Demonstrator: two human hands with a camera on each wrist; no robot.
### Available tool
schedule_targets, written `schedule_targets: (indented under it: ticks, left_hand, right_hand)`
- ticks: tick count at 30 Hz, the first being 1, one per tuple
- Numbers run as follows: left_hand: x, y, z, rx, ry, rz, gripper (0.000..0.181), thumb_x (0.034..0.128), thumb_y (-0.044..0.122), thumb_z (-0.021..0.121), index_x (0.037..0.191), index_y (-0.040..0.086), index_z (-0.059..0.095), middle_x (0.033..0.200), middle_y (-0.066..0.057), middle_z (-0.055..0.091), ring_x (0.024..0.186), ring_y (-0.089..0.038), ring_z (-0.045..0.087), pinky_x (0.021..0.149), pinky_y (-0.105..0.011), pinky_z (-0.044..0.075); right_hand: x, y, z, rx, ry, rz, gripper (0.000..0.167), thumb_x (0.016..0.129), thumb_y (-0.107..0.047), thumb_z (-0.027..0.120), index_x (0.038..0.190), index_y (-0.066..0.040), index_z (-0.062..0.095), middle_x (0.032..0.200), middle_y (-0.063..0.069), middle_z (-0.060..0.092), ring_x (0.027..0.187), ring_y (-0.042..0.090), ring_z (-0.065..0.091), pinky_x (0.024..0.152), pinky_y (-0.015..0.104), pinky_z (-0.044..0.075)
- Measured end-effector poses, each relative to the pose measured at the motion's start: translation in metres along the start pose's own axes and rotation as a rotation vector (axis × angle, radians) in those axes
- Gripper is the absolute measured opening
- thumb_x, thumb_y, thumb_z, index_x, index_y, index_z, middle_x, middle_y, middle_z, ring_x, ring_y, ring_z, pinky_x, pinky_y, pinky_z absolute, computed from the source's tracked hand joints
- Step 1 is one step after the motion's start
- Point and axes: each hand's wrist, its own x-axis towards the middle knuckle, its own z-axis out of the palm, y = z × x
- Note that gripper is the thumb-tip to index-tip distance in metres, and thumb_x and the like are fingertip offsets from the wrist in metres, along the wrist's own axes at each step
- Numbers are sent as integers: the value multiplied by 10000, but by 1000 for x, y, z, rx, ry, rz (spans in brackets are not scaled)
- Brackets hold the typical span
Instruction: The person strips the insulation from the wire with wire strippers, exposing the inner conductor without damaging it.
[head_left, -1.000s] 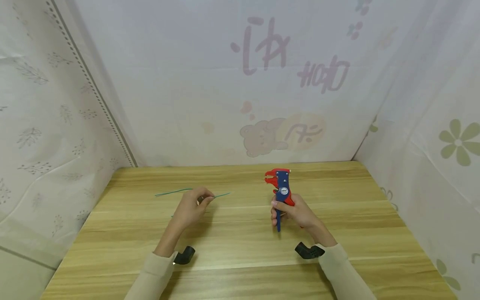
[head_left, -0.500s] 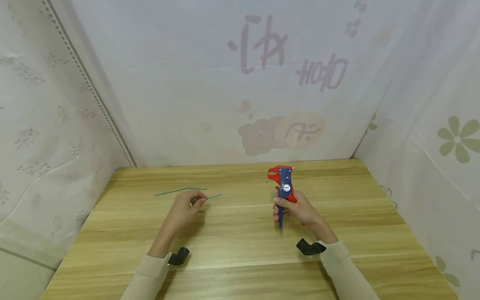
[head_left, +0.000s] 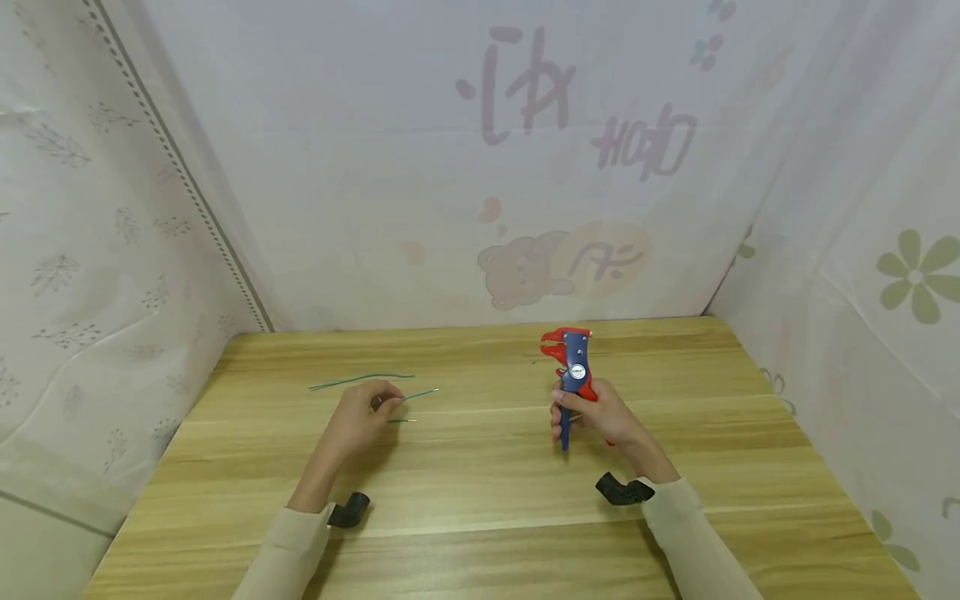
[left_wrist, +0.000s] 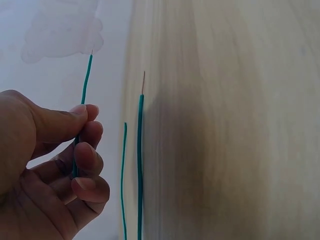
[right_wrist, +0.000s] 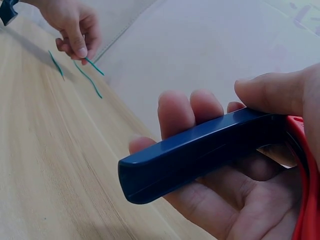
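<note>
Head view | left hand (head_left: 362, 417) pinches green wire (head_left: 420, 394), long axis toward 2–3 o'clock | right hand (head_left: 606, 412) grips red-and-blue tool (head_left: 572, 385), jaws toward 9 o'clock | wire, tool well apart

This looks like a small work corner with walls of cloth, but I can't tell if it is in a home or a workshop. Behind the wooden table (head_left: 480, 492) hangs a pale cloth (head_left: 337, 192) with a bear (head_left: 517, 275) and purple writing (head_left: 534, 83). Left of the table hangs a leafy cloth (head_left: 112, 308), and right of it a cloth with green flowers (head_left: 917, 277). Cloth goes round 3 sides of the table. On the table lie green wires (left_wrist: 140, 160), and above it is a red and blue tool (head_left: 575, 354).
</note>
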Motion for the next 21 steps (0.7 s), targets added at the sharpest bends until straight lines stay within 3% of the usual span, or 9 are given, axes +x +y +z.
schedule_targets:
  ticks: [8, 10, 15, 21]
  left_hand:
    - [-1, -6, -3, 21, -5, -53, 85, 988, 48, 657, 1009, 48, 739, 986, -82, 760, 867, -194, 650, 787, -358, 533]
    - [-2, -7, -5, 21, -6, -70, 84, 990, 54, 657, 1004, 57, 740, 985, -76, 761, 892, -206, 660, 806, -381, 534]
    - [-3, -12, -8, 24, -21, -105, 93, 998, 72, 649, 998, 70, 742, 971, -68, 760, 860, -193, 638, 757, -335, 514]
    - [-3, -19, -14, 36, -61, -133, 108, 1005, 89, 636, 1000, 83, 744, 968, -62, 752, 864, -188, 628, 751, -322, 509]
  right_hand:
    - [0, 0, -3, -2, 15, 1, 289, 1061, -218, 583, 1171, 35, 498, 833, 41, 698, 735, 205, 749, 774, 448, 636]
    - [0, 0, -3, -6, 16, 0, 319, 1061, -219, 583, 1179, 60, 486, 833, 42, 697, 735, 206, 748, 772, 454, 636]
    - [1, 2, -5, -17, 13, -12, 468, 1060, -215, 585, 1216, 183, 397, 821, 42, 696, 727, 200, 745, 751, 466, 637]
    - [-1, 1, -7, -8, 37, 1, 393, 1054, -208, 596, 1244, 97, 437, 826, 34, 696, 724, 210, 748, 762, 458, 637]
